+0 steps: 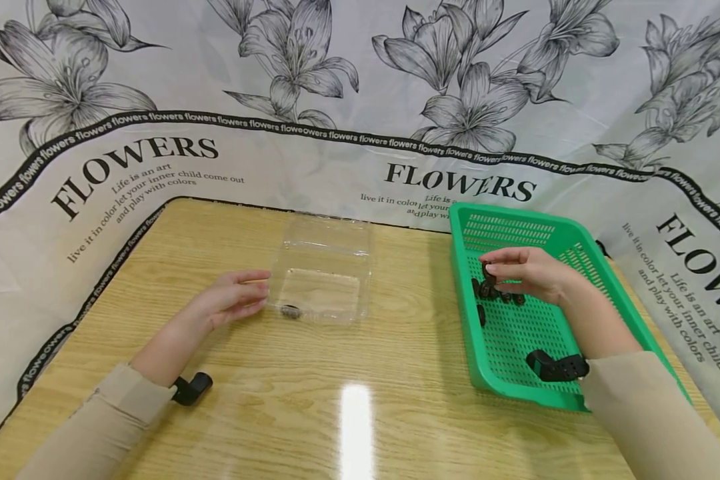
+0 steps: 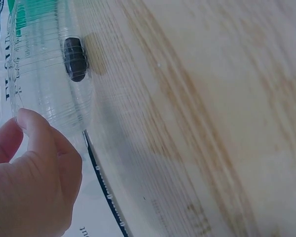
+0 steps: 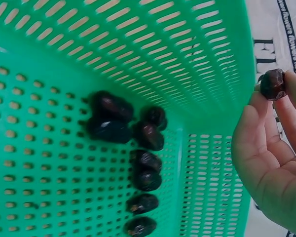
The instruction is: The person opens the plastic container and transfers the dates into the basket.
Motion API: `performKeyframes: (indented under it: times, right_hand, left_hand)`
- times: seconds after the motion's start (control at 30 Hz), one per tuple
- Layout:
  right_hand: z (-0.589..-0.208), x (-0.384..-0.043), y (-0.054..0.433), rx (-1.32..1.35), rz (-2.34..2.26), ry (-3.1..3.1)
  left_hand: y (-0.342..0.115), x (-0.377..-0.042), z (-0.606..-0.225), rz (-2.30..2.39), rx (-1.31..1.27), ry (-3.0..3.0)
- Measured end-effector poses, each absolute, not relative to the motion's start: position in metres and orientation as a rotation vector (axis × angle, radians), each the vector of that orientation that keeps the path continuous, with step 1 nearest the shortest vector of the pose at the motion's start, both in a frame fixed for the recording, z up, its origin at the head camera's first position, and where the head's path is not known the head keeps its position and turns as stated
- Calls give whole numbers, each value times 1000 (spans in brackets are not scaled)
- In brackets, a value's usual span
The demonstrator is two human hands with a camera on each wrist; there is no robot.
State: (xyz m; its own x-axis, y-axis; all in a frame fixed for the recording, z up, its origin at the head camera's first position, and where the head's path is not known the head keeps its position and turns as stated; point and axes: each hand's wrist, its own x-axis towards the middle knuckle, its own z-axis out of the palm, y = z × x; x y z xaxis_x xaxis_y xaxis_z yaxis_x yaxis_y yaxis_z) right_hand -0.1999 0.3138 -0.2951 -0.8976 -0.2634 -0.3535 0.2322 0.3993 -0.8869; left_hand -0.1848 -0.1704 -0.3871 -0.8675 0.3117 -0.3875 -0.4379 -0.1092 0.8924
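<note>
A clear plastic box (image 1: 321,287) stands on the table, with one dark, wrinkled date (image 1: 290,311) inside near its front left corner. At the box's left side my left hand (image 1: 231,298) pinches the edge between thumb and finger; the left wrist view shows the fingertips at the rim and the date (image 2: 76,59) through the plastic. Over the green basket (image 1: 477,363), my right hand (image 1: 534,275) holds another date (image 3: 273,84) between thumb and fingertips. Several more dates (image 3: 148,178) lie on the basket floor below, mostly near one wall.
The wooden table (image 1: 264,407) carries the box left of centre and the basket at the right. A white curtain (image 1: 312,167) with flower drawings and lettering hangs behind and around the table. Each wrist wears a black camera mount, the right one (image 1: 555,367) above the basket.
</note>
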Motion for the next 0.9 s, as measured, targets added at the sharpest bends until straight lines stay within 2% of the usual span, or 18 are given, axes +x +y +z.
performKeyframes:
  times: [0.9]
  right_hand:
    - [-337,-195,332,2,-1024,2347]
  left_hand:
    - [-170,-184,-387,2029,-149,1686]
